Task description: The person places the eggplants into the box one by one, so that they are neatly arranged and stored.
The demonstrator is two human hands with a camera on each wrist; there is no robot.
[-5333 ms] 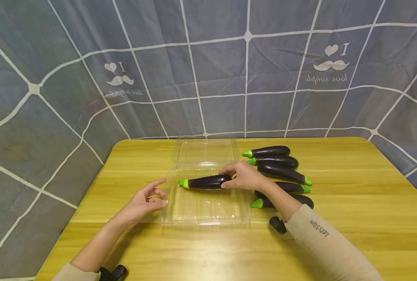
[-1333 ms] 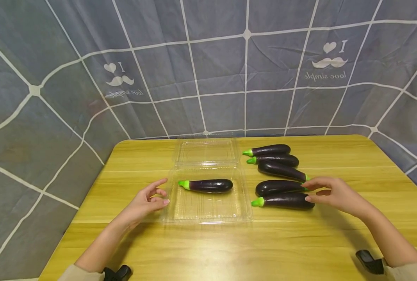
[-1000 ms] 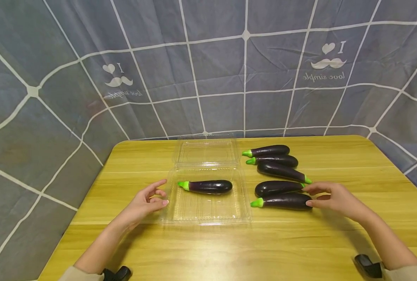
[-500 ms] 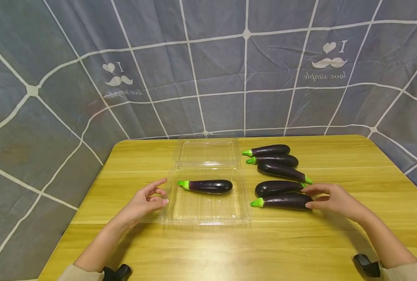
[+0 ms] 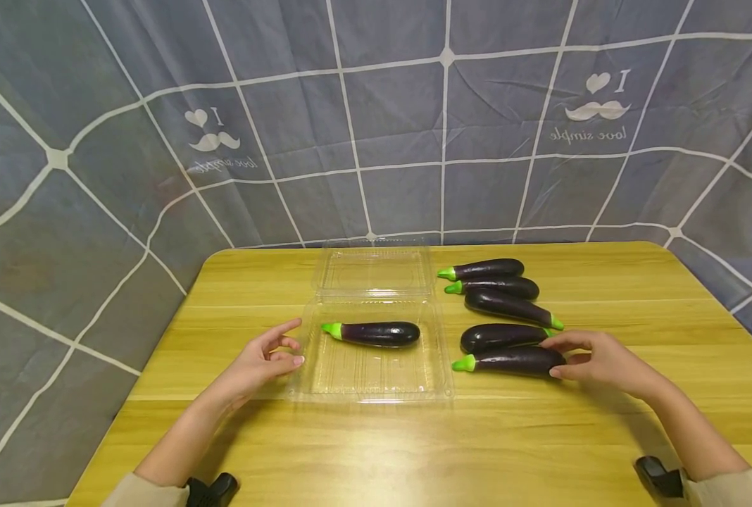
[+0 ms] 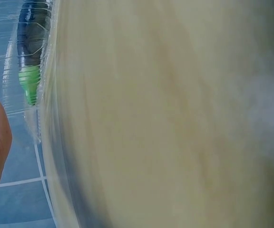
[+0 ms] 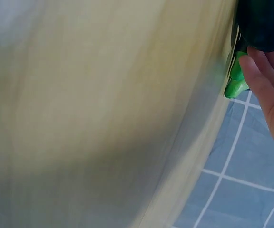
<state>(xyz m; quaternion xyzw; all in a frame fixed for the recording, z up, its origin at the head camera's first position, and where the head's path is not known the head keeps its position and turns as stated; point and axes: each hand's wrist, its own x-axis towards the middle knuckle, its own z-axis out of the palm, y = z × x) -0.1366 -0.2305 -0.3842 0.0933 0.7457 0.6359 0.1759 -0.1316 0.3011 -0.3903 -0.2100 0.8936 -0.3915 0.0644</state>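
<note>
Head view gives me the right hand [image 5: 594, 362] at the blunt end of the nearest eggplant [image 5: 512, 360], its grip pinching that end, thumb on the near side and forefinger on the far side. The eggplant lies on the bench [image 5: 376, 451], its green stem towards the clear plastic clamshell [image 5: 376, 384]. Just behind it I see a second eggplant [image 5: 499, 338], stem to the right, and beyond that three further eggplants [image 5: 505, 305], close together. One packed eggplant [image 5: 382, 334] lies in the clamshell's base, stem to the left, and the lid [image 5: 376, 271] is folded back behind. I have the left hand [image 5: 258, 364] beside the clamshell's left edge, its grip relaxed and holding nothing; I can't tell whether the fingertips touch the plastic. Behind the bench I see a grey curtain [image 5: 389, 120] with white grid lines.
</note>
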